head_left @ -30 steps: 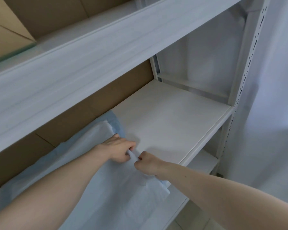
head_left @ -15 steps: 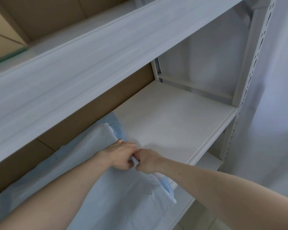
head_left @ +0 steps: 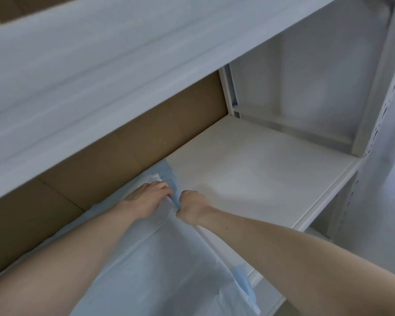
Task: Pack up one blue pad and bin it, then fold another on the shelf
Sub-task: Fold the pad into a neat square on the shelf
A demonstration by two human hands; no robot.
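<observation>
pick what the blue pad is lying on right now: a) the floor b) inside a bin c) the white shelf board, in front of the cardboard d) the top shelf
c: the blue pad lies spread on the white shelf board, against the brown cardboard, with both hands on its edge.

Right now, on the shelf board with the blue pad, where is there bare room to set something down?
The bare patch is the right half of the white shelf board, bordered by the blue pad, the cardboard panel behind and the metal upright. The left half is crowded: pad spread out, left hand and right hand at its edge.
</observation>
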